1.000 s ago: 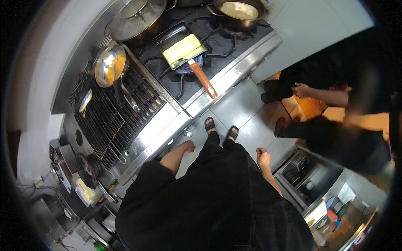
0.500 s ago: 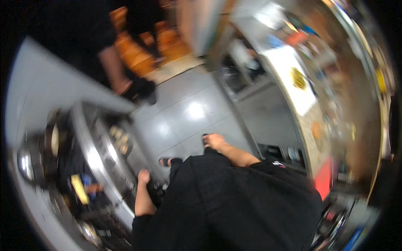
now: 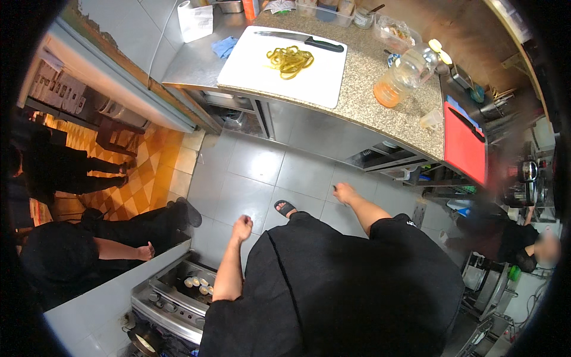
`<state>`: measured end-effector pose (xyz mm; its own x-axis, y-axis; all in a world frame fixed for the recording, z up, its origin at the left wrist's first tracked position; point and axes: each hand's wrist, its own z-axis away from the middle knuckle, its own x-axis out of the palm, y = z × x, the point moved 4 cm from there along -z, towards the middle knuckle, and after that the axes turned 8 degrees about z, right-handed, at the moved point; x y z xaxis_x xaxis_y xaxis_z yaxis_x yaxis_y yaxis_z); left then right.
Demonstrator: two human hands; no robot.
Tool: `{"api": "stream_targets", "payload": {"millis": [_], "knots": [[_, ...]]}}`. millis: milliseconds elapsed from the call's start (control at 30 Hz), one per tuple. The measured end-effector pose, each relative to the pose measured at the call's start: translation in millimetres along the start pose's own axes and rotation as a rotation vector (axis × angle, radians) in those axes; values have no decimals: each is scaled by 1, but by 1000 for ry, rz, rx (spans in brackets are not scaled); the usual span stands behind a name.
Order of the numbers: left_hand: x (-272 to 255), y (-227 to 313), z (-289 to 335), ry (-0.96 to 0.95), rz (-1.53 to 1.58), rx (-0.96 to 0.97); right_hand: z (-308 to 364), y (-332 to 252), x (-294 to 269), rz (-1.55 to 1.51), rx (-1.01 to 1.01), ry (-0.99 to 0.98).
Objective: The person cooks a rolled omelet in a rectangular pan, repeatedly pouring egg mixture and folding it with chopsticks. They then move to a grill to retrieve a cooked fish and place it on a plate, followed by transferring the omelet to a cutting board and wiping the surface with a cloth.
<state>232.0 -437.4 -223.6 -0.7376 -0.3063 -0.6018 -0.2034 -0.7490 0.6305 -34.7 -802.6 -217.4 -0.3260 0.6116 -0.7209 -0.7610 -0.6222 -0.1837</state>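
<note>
My left hand [image 3: 242, 228] hangs over the tiled floor, fingers curled, with nothing visible in it. My right hand [image 3: 344, 193] is closed in front of the counter's lower cabinets; a small dark tip shows at its fingers, too small to name. Neither hand touches the counter. On the counter ahead lies a white cutting board [image 3: 238, 70], bearing a pile of green strips [image 3: 289, 61] that look like sliced peppers. Behind the pile rests a black-handled knife [image 3: 324, 44]. To its right stands a clear bottle [image 3: 404, 70] with orange liquid and a yellow top.
A red cutting board [image 3: 463, 149] with a dark knife [image 3: 466, 123] lies at the counter's right end. The stove [image 3: 178, 309] is at lower left, with several egg-like pieces [image 3: 199, 282] in it. One person [image 3: 65, 256] is at the left, another [image 3: 505, 238] at the right.
My view has swung to the right and sharpened, so the counter now stretches across ahead. My left hand has moved away from the stove's edge; my right hand stays closed.
</note>
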Motion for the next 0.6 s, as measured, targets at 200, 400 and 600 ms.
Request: {"api": "stream_targets", "payload": {"millis": [200, 400, 600], "knots": [[-65, 36, -25, 96, -11, -124, 33, 66, 97, 313, 106, -413], [18, -69, 66, 217, 375, -252, -11, -69, 73, 426, -188, -402], [150, -247, 215, 352, 573, 25, -86, -243, 36, 682, -654, -147]]}}
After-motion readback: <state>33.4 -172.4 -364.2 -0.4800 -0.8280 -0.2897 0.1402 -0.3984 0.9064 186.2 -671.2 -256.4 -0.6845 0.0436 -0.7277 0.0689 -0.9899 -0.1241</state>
